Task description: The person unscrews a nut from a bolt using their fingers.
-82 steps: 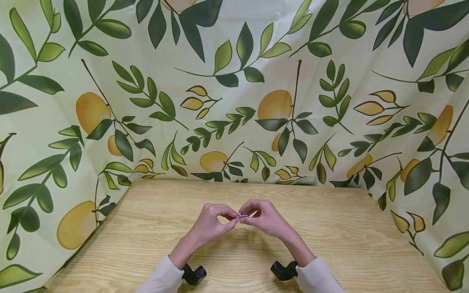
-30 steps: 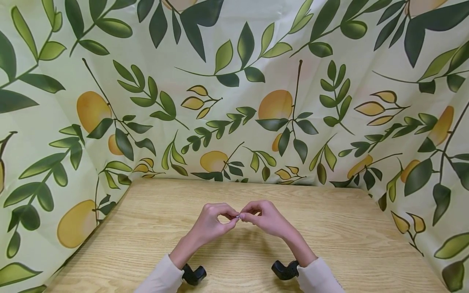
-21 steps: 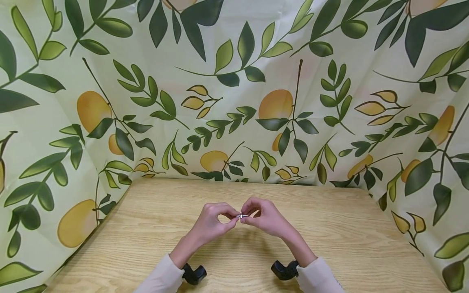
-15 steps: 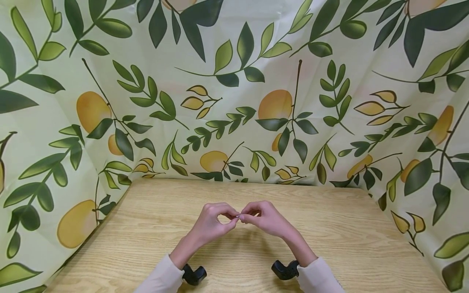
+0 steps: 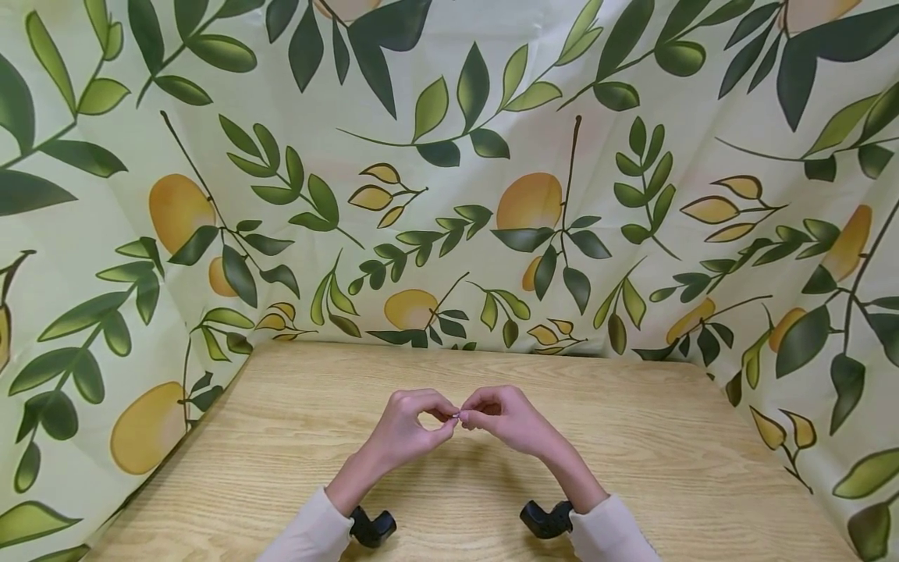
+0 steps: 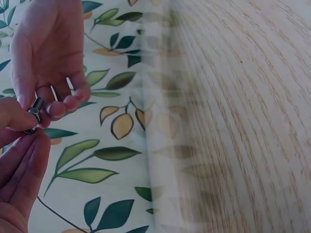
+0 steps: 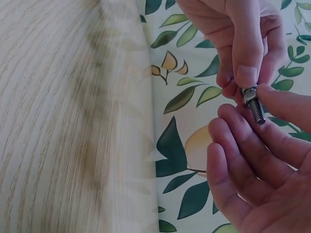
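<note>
Small and silver, a bolt with a nut on its thread lies between the two hands, held in the air over the table. My left hand pinches the head end between thumb and fingers. The threaded end points toward my right hand, whose thumb and index finger are at the nut. In the right wrist view, that hand's other fingers are loosely bent below the bolt. Fingertips cover most of the bolt in the head view.
A wood-grain table lies under the hands. Behind and beside it hangs a cloth printed with leaves and oranges. A black device sits at the left wrist, another black device at the right.
The right fingers parted slightly and showed more of the bolt, then closed in on it again. The left hand has stayed in place with the same grip.
</note>
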A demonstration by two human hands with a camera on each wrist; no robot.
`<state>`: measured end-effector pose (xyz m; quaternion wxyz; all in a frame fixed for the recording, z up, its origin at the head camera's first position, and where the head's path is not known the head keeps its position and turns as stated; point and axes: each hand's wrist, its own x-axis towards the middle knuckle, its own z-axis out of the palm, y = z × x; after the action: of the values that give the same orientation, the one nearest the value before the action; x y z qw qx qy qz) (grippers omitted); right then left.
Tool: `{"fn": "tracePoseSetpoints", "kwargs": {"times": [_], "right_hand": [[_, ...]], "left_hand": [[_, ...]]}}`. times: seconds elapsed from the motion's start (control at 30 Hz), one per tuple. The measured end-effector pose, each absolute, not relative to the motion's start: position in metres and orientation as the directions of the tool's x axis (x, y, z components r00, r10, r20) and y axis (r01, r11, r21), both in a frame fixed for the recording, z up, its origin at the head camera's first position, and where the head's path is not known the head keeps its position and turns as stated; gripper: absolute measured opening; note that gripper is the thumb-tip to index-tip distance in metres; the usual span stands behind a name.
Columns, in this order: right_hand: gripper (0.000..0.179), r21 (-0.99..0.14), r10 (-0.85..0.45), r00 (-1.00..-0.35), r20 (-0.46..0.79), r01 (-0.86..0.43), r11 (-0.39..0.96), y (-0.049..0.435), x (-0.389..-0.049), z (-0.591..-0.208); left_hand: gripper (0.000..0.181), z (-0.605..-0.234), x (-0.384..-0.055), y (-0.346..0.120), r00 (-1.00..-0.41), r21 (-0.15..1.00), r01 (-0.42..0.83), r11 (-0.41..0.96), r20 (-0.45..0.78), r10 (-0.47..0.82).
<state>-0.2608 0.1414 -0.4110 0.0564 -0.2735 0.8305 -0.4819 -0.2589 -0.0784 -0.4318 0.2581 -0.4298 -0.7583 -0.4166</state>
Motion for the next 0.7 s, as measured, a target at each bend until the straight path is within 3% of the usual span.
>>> {"fn": "tracePoseSetpoints", "kwargs": {"times": [0.7], "right_hand": [[0.015,-0.821,-0.510,-0.841,0.179,-0.413,0.394,0.1414,-0.2613,-0.4123]], "left_hand": [[0.014,-0.4324,-0.2576,-0.0773,-0.504,0.418,0.863,0.285,0.748,0.431]]}}
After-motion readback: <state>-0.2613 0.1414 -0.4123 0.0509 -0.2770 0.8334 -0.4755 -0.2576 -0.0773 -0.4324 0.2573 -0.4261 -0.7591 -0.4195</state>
